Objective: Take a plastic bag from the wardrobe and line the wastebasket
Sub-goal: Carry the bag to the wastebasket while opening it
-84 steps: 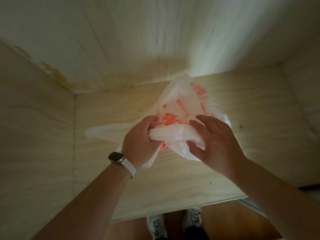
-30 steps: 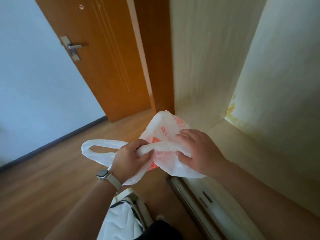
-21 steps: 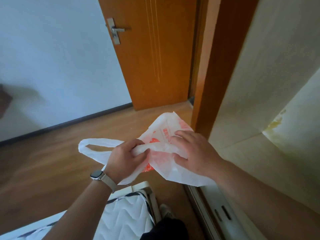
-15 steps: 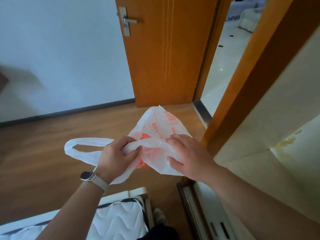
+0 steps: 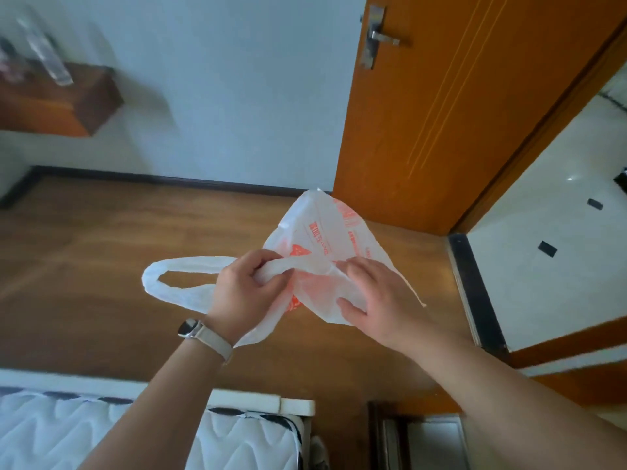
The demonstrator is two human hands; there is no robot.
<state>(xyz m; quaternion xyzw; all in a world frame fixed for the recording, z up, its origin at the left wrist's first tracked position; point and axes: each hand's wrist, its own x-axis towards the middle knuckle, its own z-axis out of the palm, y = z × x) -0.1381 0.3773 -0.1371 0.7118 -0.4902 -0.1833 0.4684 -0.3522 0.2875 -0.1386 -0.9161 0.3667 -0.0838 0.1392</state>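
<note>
A white plastic bag (image 5: 325, 232) with orange print hangs in the air between both hands, above the wooden floor. My left hand (image 5: 244, 290) grips the bunched top of the bag, and one handle loop (image 5: 176, 276) sticks out to the left of it. My right hand (image 5: 373, 293) pinches the bag's right side, thumb under the plastic and fingers on top. No wastebasket is in view. The wardrobe is out of the frame except for a track (image 5: 417, 439) at the bottom.
An orange door (image 5: 458, 113) stands open at the right, with a white tiled floor (image 5: 549, 252) beyond its dark threshold. A white quilted mattress (image 5: 135, 432) lies at the bottom left. A brown wooden cabinet (image 5: 57, 103) stands by the far wall at the left.
My view has swung left, away from the wardrobe shelf toward the room and the door. Both hands have kept hold of the bag and carried it out of the wardrobe.
</note>
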